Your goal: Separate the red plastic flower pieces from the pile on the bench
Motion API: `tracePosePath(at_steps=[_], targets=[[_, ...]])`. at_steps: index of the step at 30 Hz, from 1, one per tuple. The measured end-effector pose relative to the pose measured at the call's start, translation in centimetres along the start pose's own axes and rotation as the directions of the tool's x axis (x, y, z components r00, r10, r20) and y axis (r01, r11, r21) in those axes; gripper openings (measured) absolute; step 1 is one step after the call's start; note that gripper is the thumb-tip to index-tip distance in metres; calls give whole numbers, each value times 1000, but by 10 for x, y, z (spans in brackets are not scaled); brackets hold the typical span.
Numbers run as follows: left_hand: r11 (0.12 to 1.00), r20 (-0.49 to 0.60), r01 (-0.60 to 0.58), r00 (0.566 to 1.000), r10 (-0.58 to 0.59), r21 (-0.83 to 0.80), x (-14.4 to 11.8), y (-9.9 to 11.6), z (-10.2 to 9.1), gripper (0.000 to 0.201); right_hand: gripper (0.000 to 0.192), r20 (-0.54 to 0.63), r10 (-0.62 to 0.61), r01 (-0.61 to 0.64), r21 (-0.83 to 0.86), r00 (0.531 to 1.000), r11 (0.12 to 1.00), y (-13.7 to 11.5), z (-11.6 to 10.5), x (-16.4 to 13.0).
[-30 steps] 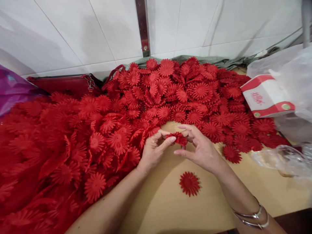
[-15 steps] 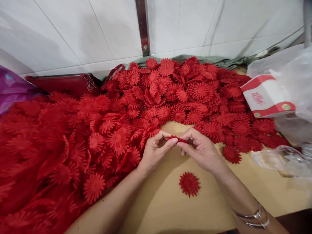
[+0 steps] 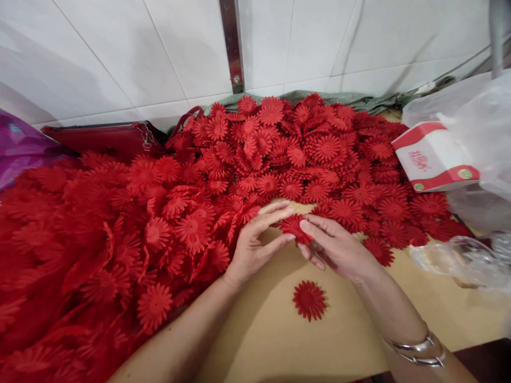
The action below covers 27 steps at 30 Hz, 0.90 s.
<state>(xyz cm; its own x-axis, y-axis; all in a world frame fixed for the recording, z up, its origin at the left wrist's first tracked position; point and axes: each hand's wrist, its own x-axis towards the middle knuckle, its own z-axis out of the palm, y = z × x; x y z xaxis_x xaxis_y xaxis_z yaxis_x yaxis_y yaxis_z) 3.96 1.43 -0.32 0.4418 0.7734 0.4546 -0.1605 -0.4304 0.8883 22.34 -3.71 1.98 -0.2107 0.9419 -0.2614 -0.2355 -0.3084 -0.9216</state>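
Observation:
A red flower-shaped petal piece (image 3: 294, 227) is pinched between the thumb and fingers of my right hand (image 3: 337, 246), its face tilted toward me. Beside its left edge, my left hand (image 3: 257, 239) has its thumb and fingers spread apart around the piece. Whether the left thumb tip touches the petals is hard to tell. Another red flower piece (image 3: 310, 300) lies flat on the wooden table (image 3: 263, 335), nearer to me than both hands. Heaps of similar red flower pieces (image 3: 191, 229) rise to the left of my left hand and behind both hands.
A red handbag (image 3: 107, 139) leans by the white tiled wall (image 3: 167, 48) at the back left. To the right are a white and red box (image 3: 433, 157), a clear plastic bag (image 3: 491, 127) and clear plastic containers (image 3: 463, 260). Purple plastic (image 3: 18, 146) shows at far left.
The fingers of my left hand have opened away from the flower piece. My right hand now holds it alone, and its face has turned from edge-on toward me.

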Motion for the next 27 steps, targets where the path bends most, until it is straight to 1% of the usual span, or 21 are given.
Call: tracePosePath(at_steps=[1,3,5,7,9,10,11,12,13,14,16,18,20,23,27], targets=[[1000,5,9,1000,-9,-10,0,1,0,34,33,-4,3,-4,-17,1000,1000,1,0,0],[996,2,68,998,-68,-61,-1,2,2,22,36,-22,-10,9,-56,1000,998,2,-2,0],[983,-21,144,989,-148,-116,-3,0,4,19,39,-41,-44,39,-116,998,993,2,-3,0],[968,-63,192,977,-204,-160,-3,-2,5,21,42,-99,-119,95,-221,988,971,1,-5,0],[962,-106,200,969,-222,-186,-2,-4,6,25,36,-179,-242,169,-347,954,923,-1,-6,0],[962,-121,192,969,-217,-192,-2,-4,6,26,32,-210,-302,202,-393,930,897,-1,-6,0],[964,-127,181,970,-207,-193,-1,-5,6,27,34,-223,-343,226,-425,913,877,-2,-6,0],[967,-123,169,973,-194,-188,-1,-5,6,27,41,-216,-365,240,-447,906,862,-2,-6,1],[971,-114,160,977,-182,-179,-1,-5,6,27,45,-196,-373,249,-465,907,850,-1,-6,1],[973,-101,153,980,-172,-170,-1,-6,6,28,44,-169,-374,254,-482,912,838,-1,-6,2],[976,-77,150,983,-164,-158,-2,-7,6,32,36,-121,-373,264,-513,920,817,1,-7,3],[980,-51,152,986,-160,-128,-4,-9,6,39,33,-119,-384,275,-512,916,814,3,-7,4],[990,-28,132,991,-134,-41,-4,-10,5,43,32,-148,-375,259,-496,915,829,4,-8,4],[990,-7,38,999,-37,133,-4,-10,4,42,31,-186,-354,222,-499,916,838,5,-9,3],[961,0,-77,997,80,267,-2,-8,3,42,30,-179,-363,223,-528,914,820,5,-11,2]])
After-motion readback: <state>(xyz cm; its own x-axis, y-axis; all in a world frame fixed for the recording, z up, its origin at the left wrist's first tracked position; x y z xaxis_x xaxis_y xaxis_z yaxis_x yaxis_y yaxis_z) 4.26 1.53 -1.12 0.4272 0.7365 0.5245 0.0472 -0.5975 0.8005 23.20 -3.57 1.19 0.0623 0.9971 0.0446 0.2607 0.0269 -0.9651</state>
